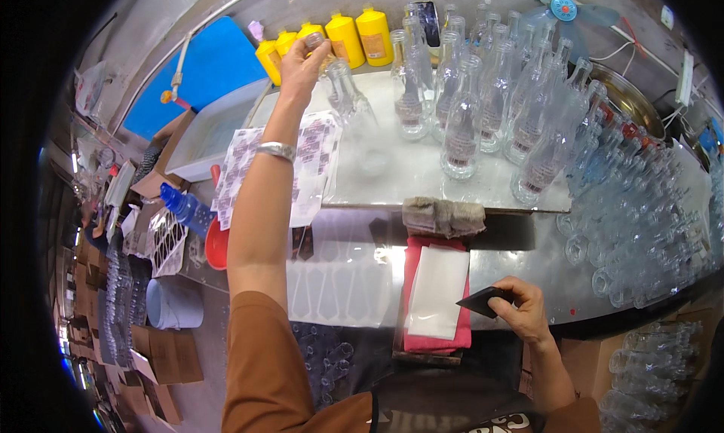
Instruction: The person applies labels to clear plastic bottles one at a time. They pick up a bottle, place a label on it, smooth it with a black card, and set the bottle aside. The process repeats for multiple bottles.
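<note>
My left hand (303, 73) reaches to the far side of the white worktop (385, 173), its fingers closed round the neck of a clear glass bottle (315, 39). Next to it stand more clear bottles (351, 105). Sheets of printed labels (311, 165) lie under my left forearm. Near me, my right hand (526, 311) grips a flat black scraper (484, 302) between thumb and fingers. The scraper's pointed corner is close to a folded white cloth (439, 290), which rests on a pink towel (412, 271). A worn, rolled cloth pad (443, 217) sits just beyond.
Labelled glass bottles (461, 135) crowd the worktop's right half, and many more bottles (641, 214) stand farther right. Yellow bottles (344, 39) line the back wall below a blue fan (564, 9). At left are a white tub (211, 143), a blue spray bottle (187, 209) and a bucket (175, 303).
</note>
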`<state>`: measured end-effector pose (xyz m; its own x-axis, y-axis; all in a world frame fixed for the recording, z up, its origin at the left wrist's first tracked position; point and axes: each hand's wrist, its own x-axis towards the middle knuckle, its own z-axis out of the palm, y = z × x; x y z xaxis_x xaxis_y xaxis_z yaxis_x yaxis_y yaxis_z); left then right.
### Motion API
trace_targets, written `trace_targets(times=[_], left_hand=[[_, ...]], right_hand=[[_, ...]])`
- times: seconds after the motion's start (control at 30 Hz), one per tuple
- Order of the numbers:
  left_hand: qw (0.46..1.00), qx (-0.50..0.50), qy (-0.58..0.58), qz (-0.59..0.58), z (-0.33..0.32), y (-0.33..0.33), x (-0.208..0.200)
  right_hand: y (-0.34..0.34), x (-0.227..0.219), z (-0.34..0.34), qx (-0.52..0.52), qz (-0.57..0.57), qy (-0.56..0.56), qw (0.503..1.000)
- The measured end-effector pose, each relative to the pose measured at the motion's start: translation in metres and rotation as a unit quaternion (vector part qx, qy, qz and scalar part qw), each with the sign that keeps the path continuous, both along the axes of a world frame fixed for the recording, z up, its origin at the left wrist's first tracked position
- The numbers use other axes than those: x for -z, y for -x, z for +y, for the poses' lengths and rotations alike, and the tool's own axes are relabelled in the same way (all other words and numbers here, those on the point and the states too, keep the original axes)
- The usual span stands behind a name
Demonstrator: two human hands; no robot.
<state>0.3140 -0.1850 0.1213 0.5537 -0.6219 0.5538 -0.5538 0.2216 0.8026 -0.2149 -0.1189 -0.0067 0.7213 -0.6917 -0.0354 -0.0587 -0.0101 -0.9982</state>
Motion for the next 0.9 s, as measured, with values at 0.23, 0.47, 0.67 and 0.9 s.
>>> trace_targets(times=[0.23, 0.47, 0.67, 0.9], left_hand=[[0.99, 0.118, -0.037, 0.071, -0.081, -0.013, 0.015], [0.968, 0.17, -0.184, -0.013, -0.09, -0.023, 0.003], [0.96, 0.131, 0.072, 0.236, -0.009, 0.035, -0.011], [0.997, 0.082, -0.001, -0.004, 0.063, 0.11, 0.032]], right_hand=[[-0.006, 0.008, -0.01, 0.02, 0.018, 0.013, 1.0], [-0.019, 0.01, -0.007, -0.014, 0.051, 0.027, 0.998], [-0.009, 0.01, 0.003, -0.013, 0.028, 0.023, 0.999], [-0.013, 0.004, 0.021, 0.005, -0.014, -0.046, 0.999]])
